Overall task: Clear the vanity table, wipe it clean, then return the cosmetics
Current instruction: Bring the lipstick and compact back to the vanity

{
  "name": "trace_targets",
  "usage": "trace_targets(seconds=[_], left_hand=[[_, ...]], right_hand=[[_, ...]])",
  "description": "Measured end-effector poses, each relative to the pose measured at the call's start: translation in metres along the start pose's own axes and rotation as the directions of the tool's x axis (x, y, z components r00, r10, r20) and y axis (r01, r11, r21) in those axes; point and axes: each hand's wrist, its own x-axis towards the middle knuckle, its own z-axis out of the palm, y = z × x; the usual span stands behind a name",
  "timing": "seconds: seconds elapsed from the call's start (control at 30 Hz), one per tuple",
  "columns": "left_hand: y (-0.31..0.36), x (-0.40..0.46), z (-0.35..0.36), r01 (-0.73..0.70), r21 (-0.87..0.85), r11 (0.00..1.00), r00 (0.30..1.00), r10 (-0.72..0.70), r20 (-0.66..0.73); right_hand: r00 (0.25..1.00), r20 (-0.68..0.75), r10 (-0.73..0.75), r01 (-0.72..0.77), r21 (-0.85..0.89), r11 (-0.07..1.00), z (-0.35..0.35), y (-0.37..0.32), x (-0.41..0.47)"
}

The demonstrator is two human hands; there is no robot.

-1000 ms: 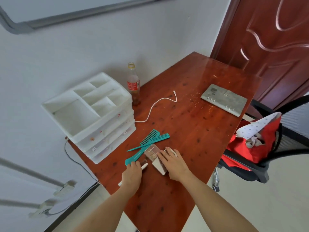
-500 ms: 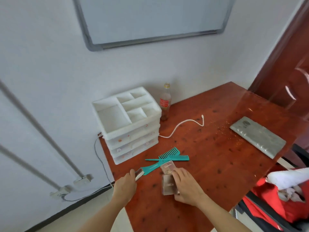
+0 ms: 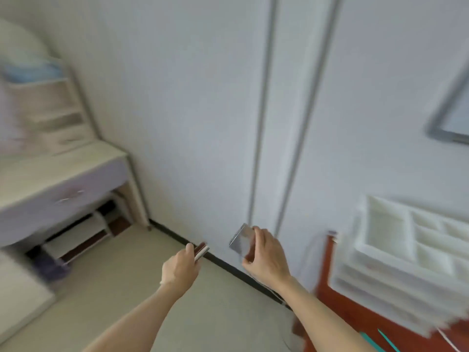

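Now both hands grip: left [image 3: 180, 268] a slim case [image 3: 201, 250], right [image 3: 266, 255] a tilted box [image 3: 241, 240].

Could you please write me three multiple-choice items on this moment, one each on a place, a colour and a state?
1. Where does the white drawer organiser stand?
A. on the red-brown table
B. on the floor
C. on the pale desk

2. What colour are the combs at the bottom edge?
A. pink
B. black
C. teal

3. What is the right hand doing?
A. hanging open
B. holding a flat box
C. pressing on the wall

Key: 1 A, the organiser sits at the table's corner; 2 C, teal strips show on the wood; 3 B, the fingers curl round the box in mid-air.
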Motion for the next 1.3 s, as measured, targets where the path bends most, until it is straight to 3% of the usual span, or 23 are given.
trace_targets(seconds=[0.07,0.13,0.23,0.3,0.43,0.63,1.1,1.3], left_hand=[[-0.043,0.008,-0.035,0.144,-0.09,0.985,0.982,-0.154,-0.106],[-0.084,0.016,-0.069,0.257,-0.181,0.949,0.936,-0.291,-0.199],[-0.149,0.032,-0.118,0.358,-0.278,0.891,0.848,-0.435,-0.302],[-0.194,0.045,-0.149,0.413,-0.326,0.85,0.785,-0.514,-0.345],[-0.27,0.069,-0.196,0.486,-0.439,0.756,0.675,-0.644,-0.361],[-0.353,0.105,-0.227,0.519,-0.47,0.714,0.619,-0.693,-0.37],[-0.52,0.276,-0.258,0.617,-0.547,0.566,0.467,-0.822,-0.325],[-0.578,0.346,-0.274,0.674,-0.563,0.477,0.392,-0.878,-0.275]], right_hand=[[0.999,-0.039,0.023,-0.018,0.122,0.992,0.016,-0.052,0.046],[0.988,-0.066,0.139,-0.112,0.314,0.943,0.032,-0.11,0.09],[0.946,0.014,0.324,-0.275,0.563,0.779,0.052,-0.2,0.15],[0.943,0.056,0.328,-0.293,0.609,0.737,0.067,-0.256,0.182],[0.975,0.024,0.219,-0.192,0.583,0.79,0.097,-0.351,0.234],[0.993,0.065,0.103,-0.121,0.603,0.789,0.145,-0.457,0.282],[0.979,0.153,-0.138,0.039,0.522,0.852,0.289,-0.585,0.472],[0.955,0.243,-0.169,0.031,0.486,0.873,0.343,-0.633,0.552]])
